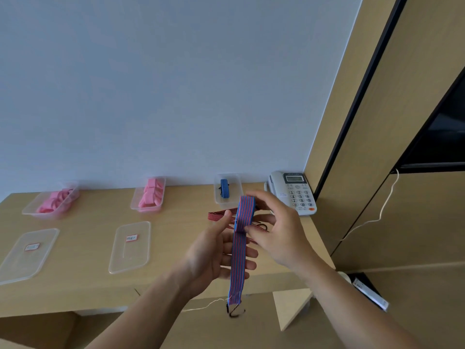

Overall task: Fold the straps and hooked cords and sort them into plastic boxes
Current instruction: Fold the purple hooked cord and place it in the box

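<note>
the blue-and-red hooked cord (pixel 237 260) hangs in the air over the desk's (pixel 88 215) right front, doubled over at the top. its black hook (pixel 235 312) dangles below the desk edge. the right hand (pixel 279 230) pinches the fold, and the left hand (pixel 216 253) lies loosely open behind it. risk: the hook may snag the edge or the white string (pixel 208 304) — and if the pinch eases, the fold may spring open.

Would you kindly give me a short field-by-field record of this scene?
held: blue-red striped cord, hook hanging low
right hand: pinches the cord's folded top
left hand: fingers straight behind the cord
left box, middle box: pink straps
right box: blue cord
desk: two lids, red striped cord, phone
</note>
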A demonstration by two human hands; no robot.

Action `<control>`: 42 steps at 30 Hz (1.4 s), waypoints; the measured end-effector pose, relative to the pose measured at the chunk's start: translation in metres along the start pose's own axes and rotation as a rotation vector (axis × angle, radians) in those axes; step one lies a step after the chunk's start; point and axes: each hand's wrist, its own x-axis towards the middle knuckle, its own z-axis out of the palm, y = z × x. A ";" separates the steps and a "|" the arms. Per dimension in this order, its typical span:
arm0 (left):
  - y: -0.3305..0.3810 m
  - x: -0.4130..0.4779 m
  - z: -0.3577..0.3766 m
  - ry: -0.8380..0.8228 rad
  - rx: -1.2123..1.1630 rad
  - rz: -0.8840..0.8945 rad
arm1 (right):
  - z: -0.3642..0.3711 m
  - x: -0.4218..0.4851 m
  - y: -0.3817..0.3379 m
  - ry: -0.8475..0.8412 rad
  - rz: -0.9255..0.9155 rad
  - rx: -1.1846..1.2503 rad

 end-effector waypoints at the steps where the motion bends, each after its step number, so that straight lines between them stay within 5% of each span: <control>1: 0.001 0.001 0.000 0.003 -0.007 0.000 | 0.002 -0.003 0.001 0.009 -0.033 -0.050; 9: 0.003 0.003 -0.003 0.054 -0.120 0.008 | 0.004 -0.020 0.005 0.061 -0.311 -0.239; 22: 0.015 0.007 -0.012 0.105 -0.173 0.088 | 0.009 -0.029 0.010 -0.056 -0.331 -0.312; 27: 0.013 0.008 -0.011 0.060 -0.102 0.143 | 0.006 -0.019 -0.001 -0.004 -0.119 -0.154; 32: 0.015 0.002 -0.010 -0.006 0.030 0.245 | 0.003 0.000 -0.006 -0.293 0.429 0.168; 35: 0.014 0.000 -0.009 -0.045 0.042 0.263 | -0.001 0.008 -0.008 -0.375 0.456 0.285; 42: 0.007 0.003 -0.013 0.058 0.061 0.296 | -0.001 0.016 -0.003 -0.209 0.442 0.400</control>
